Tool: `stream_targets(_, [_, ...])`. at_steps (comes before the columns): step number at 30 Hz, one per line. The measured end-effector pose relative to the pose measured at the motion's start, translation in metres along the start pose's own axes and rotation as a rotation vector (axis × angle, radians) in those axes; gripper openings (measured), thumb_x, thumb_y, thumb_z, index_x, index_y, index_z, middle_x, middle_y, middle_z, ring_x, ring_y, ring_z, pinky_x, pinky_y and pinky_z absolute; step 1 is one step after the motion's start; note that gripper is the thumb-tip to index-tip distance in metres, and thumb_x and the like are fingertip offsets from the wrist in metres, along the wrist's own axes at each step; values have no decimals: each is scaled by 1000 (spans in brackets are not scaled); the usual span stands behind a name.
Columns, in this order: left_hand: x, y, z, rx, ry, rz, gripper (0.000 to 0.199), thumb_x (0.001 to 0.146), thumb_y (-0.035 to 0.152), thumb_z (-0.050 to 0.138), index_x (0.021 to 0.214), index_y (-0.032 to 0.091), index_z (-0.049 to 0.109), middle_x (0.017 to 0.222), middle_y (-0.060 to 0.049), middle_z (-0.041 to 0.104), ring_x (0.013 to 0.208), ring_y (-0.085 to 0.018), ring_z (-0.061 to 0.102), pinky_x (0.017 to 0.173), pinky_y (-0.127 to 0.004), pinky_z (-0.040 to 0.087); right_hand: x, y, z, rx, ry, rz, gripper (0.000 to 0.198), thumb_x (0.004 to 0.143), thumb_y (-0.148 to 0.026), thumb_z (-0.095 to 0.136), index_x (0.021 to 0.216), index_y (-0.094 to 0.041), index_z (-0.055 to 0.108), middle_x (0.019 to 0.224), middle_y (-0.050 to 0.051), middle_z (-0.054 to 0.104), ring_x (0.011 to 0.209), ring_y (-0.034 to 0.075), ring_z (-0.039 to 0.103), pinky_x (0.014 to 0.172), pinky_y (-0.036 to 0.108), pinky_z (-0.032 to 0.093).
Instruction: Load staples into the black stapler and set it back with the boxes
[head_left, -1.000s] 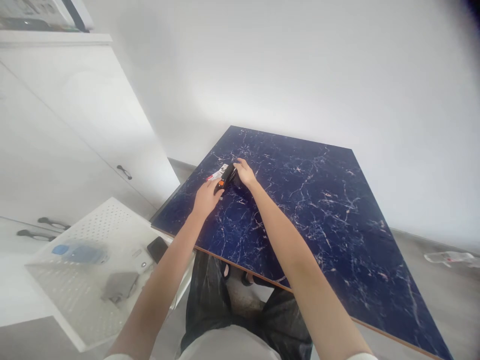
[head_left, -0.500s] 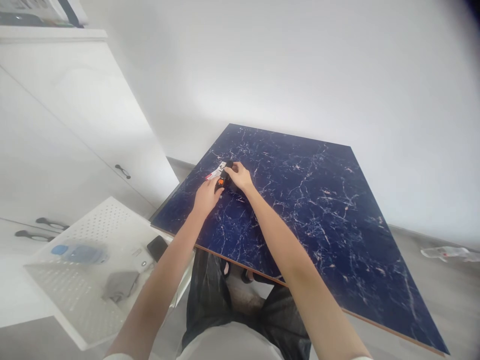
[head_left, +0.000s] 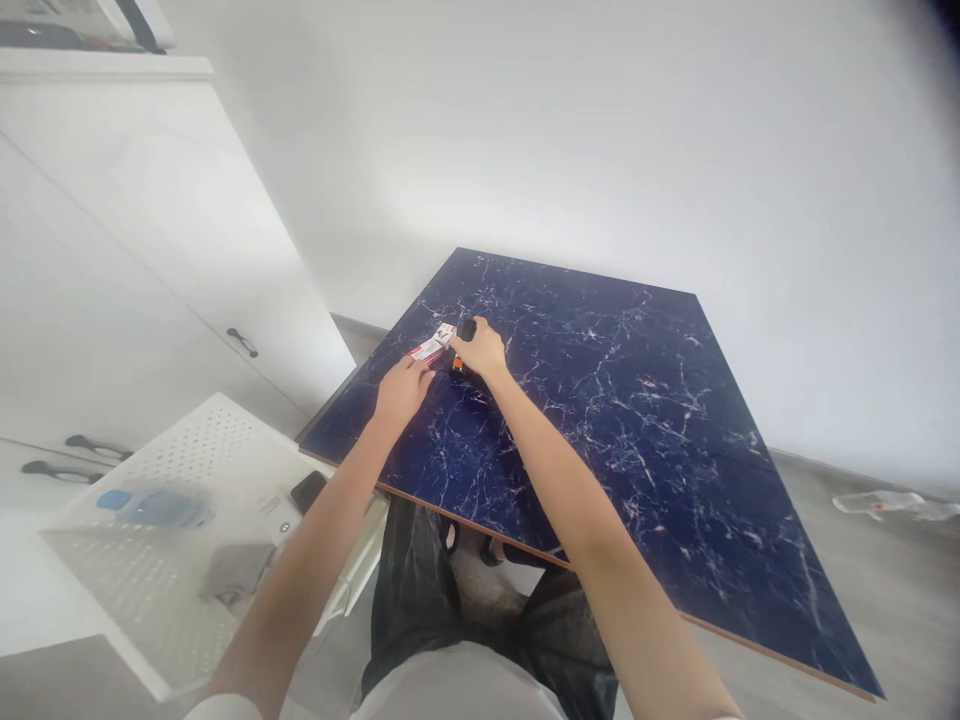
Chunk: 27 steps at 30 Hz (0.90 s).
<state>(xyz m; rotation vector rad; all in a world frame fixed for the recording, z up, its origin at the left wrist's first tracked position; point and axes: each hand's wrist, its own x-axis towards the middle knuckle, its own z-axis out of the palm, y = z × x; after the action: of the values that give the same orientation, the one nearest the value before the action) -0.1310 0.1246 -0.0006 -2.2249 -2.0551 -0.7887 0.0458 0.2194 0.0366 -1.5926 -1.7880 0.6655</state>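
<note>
My right hand [head_left: 484,348] is closed around a small black object [head_left: 466,330] with an orange patch near its lower end. Its exact kind is too small to tell, and my fingers cover part of it. Just left of it, a flat white and red printed pack [head_left: 433,346] lies on the dark blue marbled tabletop [head_left: 600,400]. My left hand [head_left: 401,390] rests at the near end of this pack, fingertips touching it. The fingers of that hand are stretched forward, and the thumb stands apart from them.
Left of the table, a white perforated surface [head_left: 202,440] bears a bottle with a blue cap [head_left: 114,499], a dark phone [head_left: 307,490] and a grey pouch [head_left: 238,572]. White cabinets [head_left: 135,250] stand behind it. Clear plastic [head_left: 892,504] lies on the floor at right.
My left hand has come off the black object and shifted left to the white and red pack. My right hand has drawn the black object slightly right, away from the pack.
</note>
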Motion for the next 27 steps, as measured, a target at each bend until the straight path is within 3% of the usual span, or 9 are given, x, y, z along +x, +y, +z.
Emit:
stream_targets(4, [28,2,3,22,176,-78,30,96,37,61,119,20,71,120,-14,69,116,-34,63,98,-44,52,-3,4,-1,7,-1,-15,58,82,-39,67,133,-15,54,129,17,69,121,34,65,107,48,50])
stream_targets(8, [55,-22,0,-145,30,-103,30,93,32,64,119,20,71,110,-10,76,103,-29,70,96,-40,54,-7,7,-3,12,-7,-34,58,83,-37,65,136,-17,53,133,16,67,124,34,64,108,48,49])
stream_targets(12, [65,-47,0,-118,92,-159,30,94,23,55,118,20,73,115,-9,76,103,-27,71,100,-40,52,-12,9,-6,22,-35,-44,62,83,-37,64,140,-16,51,137,17,65,127,34,62,110,48,48])
stream_targets(15, [62,-55,1,-135,53,-160,31,96,32,56,118,20,74,123,-11,73,99,-26,71,97,-40,53,-13,12,-5,43,-43,-49,66,85,-37,62,145,-15,48,139,18,63,129,35,60,111,48,46])
stream_targets(20, [63,-60,4,-138,-38,-49,36,90,42,64,119,23,75,116,-8,76,99,-27,70,93,-37,53,-16,16,-2,24,-39,-50,75,88,-37,60,155,-13,38,144,19,59,132,34,57,113,49,44])
stream_targets(22, [65,-62,5,-91,-8,-93,33,91,40,61,114,22,77,113,-9,77,100,-28,69,94,-38,52,-24,11,-3,-62,49,-107,70,90,-34,59,154,-13,41,149,20,54,135,36,53,114,52,42])
stream_targets(24, [65,-62,5,-77,-6,-71,33,93,40,57,109,21,78,112,-10,77,102,-28,69,97,-39,51,-36,2,-1,-183,141,-248,52,95,-29,55,145,-15,54,151,19,51,137,37,48,115,55,39])
stream_targets(27, [60,-56,8,-108,-37,30,35,98,40,49,105,21,78,107,-10,77,103,-26,68,100,-39,49,-54,-16,12,-351,-3,-489,32,101,-20,45,116,-16,72,128,20,66,127,36,53,109,54,44])
